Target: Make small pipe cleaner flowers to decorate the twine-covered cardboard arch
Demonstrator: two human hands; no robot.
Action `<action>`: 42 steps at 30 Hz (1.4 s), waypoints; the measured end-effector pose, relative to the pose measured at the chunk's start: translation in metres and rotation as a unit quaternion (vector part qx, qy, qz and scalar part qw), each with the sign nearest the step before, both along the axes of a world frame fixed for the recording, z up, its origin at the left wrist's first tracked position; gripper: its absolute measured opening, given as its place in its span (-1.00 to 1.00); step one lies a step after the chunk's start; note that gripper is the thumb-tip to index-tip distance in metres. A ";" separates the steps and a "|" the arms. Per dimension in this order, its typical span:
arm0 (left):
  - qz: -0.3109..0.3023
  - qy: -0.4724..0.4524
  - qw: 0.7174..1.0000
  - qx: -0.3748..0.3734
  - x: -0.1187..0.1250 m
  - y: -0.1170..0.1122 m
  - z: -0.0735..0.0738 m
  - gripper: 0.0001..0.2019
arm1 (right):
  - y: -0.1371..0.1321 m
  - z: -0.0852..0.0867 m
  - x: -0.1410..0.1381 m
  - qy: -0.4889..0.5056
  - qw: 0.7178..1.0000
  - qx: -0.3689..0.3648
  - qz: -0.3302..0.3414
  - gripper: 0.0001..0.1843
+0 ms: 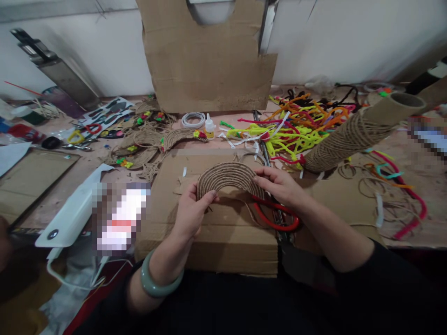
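An arch of brown twine rows (228, 174) is held up between my two hands above a cardboard sheet (223, 246). My left hand (193, 204) grips its left end, thumb on the front face and fingers behind. At the right end, my right hand (274, 184) pinches the twine arch between thumb and fingers. A loose strand of twine hangs beneath it. Just below my right hand lie scissors with red handles (275, 216), partly hidden. Behind the arch, a similar curved twine piece (183, 137) with coloured trim lies beside a small white glue bottle (209, 126).
Coloured pipe cleaners (300, 125) lie heaped at the back right, beside a leaning tube wound with twine (349, 132). A white power bank (71, 214) and a blurred phone (122, 218) are at left. Upright cardboard (209, 60) stands behind.
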State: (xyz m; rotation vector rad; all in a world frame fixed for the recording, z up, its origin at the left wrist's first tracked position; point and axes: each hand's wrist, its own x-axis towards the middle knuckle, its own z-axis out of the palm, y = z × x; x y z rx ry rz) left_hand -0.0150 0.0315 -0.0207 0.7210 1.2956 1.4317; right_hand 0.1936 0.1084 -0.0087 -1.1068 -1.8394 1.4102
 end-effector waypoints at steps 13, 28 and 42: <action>0.031 -0.023 0.999 -0.022 -0.001 0.001 0.003 -0.74 | 0.003 0.007 0.002 0.039 0.995 -0.087 -0.022 -0.80; -0.215 0.058 0.972 -0.073 0.006 -0.010 0.008 -0.82 | 0.005 -0.002 -0.001 0.005 0.997 -0.055 -0.061 -0.70; -0.315 0.172 0.933 0.003 0.008 -0.021 0.014 -0.87 | -0.004 -0.001 -0.019 -0.015 0.993 -0.115 -0.034 -0.64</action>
